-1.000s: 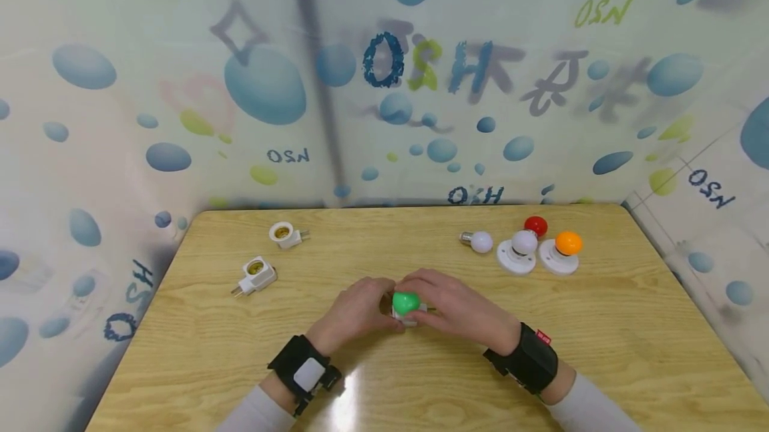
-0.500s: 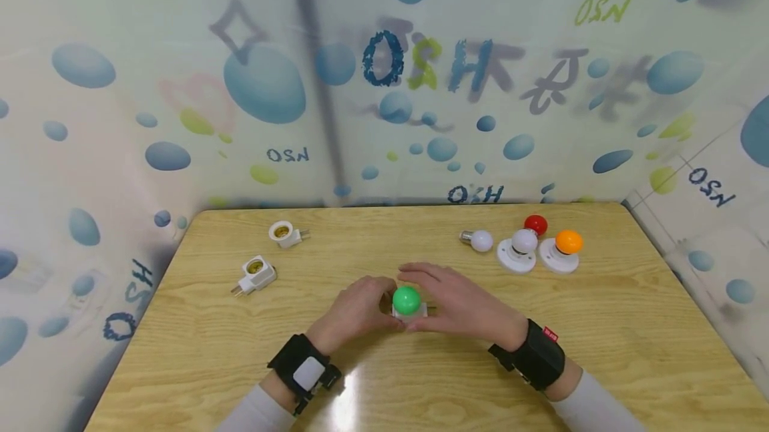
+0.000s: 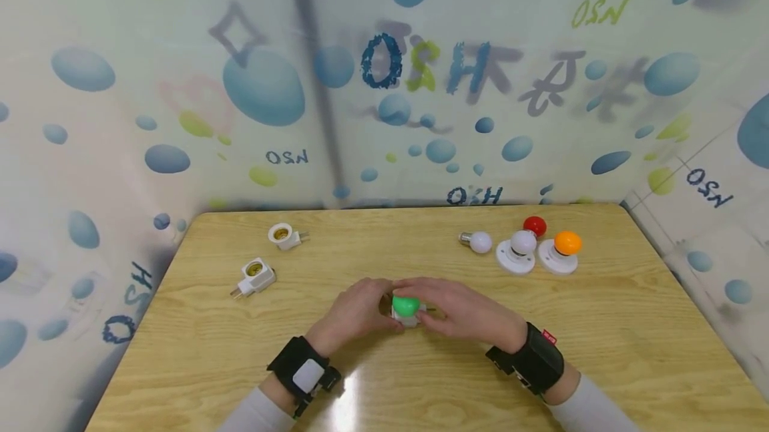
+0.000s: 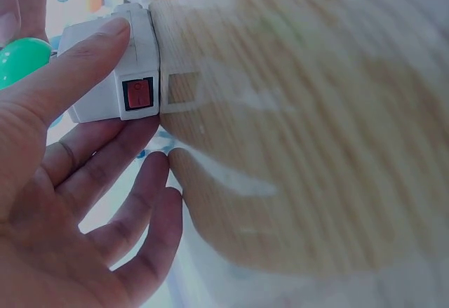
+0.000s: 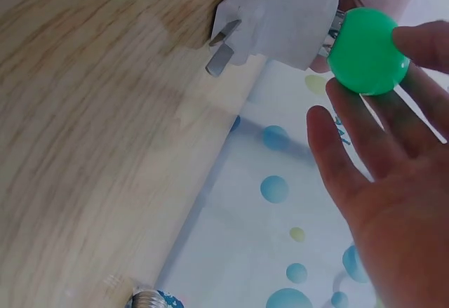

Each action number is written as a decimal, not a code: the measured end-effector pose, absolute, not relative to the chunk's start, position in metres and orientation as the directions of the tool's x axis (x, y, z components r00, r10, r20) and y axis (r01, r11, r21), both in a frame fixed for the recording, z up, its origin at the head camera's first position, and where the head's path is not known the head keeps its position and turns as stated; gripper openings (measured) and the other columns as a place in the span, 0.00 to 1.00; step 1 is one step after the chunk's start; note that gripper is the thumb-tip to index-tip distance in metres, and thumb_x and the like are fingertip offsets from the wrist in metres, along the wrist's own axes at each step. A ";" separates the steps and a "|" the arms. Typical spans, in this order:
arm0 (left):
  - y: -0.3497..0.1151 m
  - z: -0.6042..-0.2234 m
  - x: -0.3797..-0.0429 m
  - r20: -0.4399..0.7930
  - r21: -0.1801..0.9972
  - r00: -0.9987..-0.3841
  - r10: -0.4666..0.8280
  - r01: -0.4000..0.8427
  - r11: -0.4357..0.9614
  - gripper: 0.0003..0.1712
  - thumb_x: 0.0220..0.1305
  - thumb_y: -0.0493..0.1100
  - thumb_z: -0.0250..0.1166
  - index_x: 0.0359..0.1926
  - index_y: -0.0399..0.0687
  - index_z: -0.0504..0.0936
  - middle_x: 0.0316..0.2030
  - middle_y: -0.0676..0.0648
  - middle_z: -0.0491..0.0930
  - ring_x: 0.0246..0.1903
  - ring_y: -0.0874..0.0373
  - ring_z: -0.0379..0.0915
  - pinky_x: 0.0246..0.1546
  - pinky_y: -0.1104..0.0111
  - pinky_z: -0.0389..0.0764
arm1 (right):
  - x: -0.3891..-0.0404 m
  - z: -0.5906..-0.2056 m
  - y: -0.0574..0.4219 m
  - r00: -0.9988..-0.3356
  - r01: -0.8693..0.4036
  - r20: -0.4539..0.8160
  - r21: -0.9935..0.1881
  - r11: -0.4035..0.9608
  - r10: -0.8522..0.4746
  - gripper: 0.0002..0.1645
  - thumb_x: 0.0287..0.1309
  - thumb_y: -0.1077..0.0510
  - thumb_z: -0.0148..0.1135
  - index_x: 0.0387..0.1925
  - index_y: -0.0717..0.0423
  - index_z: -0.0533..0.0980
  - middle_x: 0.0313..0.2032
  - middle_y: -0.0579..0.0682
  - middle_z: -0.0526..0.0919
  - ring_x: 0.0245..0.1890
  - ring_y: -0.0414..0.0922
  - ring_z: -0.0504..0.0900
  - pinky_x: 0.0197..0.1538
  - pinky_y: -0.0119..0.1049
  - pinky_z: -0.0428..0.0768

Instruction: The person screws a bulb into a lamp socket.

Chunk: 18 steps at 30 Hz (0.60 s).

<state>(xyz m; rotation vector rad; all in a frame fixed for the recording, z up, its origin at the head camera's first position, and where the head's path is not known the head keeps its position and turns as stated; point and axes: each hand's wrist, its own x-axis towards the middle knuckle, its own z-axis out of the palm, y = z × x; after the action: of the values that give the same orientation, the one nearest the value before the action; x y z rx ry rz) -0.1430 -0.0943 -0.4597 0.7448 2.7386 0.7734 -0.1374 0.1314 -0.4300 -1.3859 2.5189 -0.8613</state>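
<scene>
Near the middle of the table, my left hand [image 3: 359,308] grips a white plug-in lamp socket [image 4: 102,101], thumb on one side and fingers on the other. A red rocker switch [image 4: 138,93] shows on the socket's end in the left wrist view. The green light bulb [image 3: 406,306] stands in the socket's opening, and part of its metal base is visible in the right wrist view. My right hand [image 3: 465,308] holds this bulb between thumb and fingers. Two flat metal prongs [image 5: 219,60] stick out from the socket, towards the right in the head view.
Two more white plug-in sockets, one at the back [image 3: 282,235] and one nearer [image 3: 257,277], lie on the left. On the right are a loose white bulb [image 3: 480,242], a red bulb [image 3: 535,226], and round bases bearing a white bulb [image 3: 523,243] and an orange bulb [image 3: 567,243].
Half a second ago my right fingers were spread away from the green bulb; now they have closed around it again. My left hand and the socket stay in place.
</scene>
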 end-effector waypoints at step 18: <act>-0.095 -0.461 -0.143 -0.027 0.528 -0.850 0.526 0.435 0.729 0.24 0.41 0.56 0.77 0.39 0.54 0.81 0.31 0.59 0.78 0.31 0.64 0.70 0.29 0.70 0.73 | -0.141 -0.439 0.125 -0.602 -0.757 0.268 -0.490 0.432 -0.752 0.25 0.58 0.45 0.64 0.54 0.49 0.72 0.51 0.40 0.72 0.47 0.34 0.71 0.49 0.31 0.75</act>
<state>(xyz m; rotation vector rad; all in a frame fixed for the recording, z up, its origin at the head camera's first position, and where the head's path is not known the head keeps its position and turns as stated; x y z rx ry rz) -0.1431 -0.0947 -0.4605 0.7723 2.7563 0.7767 -0.1412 0.1248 -0.4387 -1.4050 2.6659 -0.9202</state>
